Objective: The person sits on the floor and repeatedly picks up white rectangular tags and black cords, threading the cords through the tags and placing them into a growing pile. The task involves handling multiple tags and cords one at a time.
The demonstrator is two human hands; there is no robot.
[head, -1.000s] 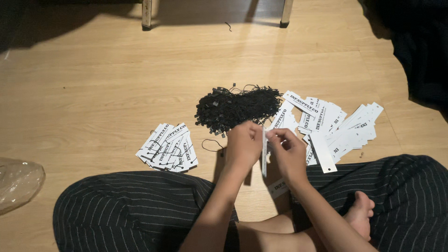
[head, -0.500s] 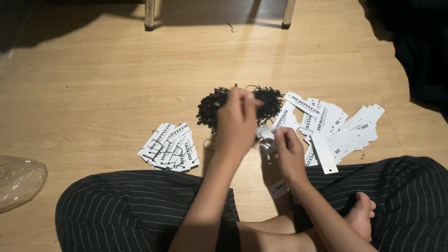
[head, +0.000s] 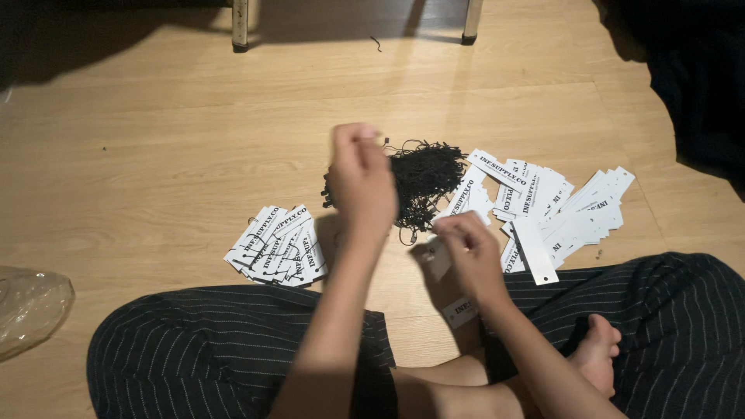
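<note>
The person sits cross-legged on the wooden floor [head: 155, 140], in dark striped trousers [head: 217, 349], with both forearms reaching forward from the lap.

The left hand [head: 361, 182] is raised above the floor, wrist bent, its back toward the camera. Its fingers are curled together at the top as if pinching something small; a thin black string [head: 382, 141] seems to run from the fingertips toward the string pile [head: 419, 174], but the hold itself is too blurred to be sure of.

The right hand [head: 469, 252] sits lower and nearer the body, just above the floor. Its fingers are bent and closed on a white tag [head: 438, 256], which sticks out to the left of the thumb. Another tag [head: 462, 312] lies under the wrist, near the shin.

The string pile, a tangle of black loops, lies on the floor straight ahead, partly hidden behind the left hand. To its right spreads a loose heap of white tags [head: 559, 209], just beside the right hand. To the left, well apart from that heap, a fanned stack of tags [head: 275, 248] with strings on them lies near the left knee. A clear plastic bag [head: 31, 306] sits at the far left edge. Two furniture legs [head: 240, 23] stand at the top.
</note>
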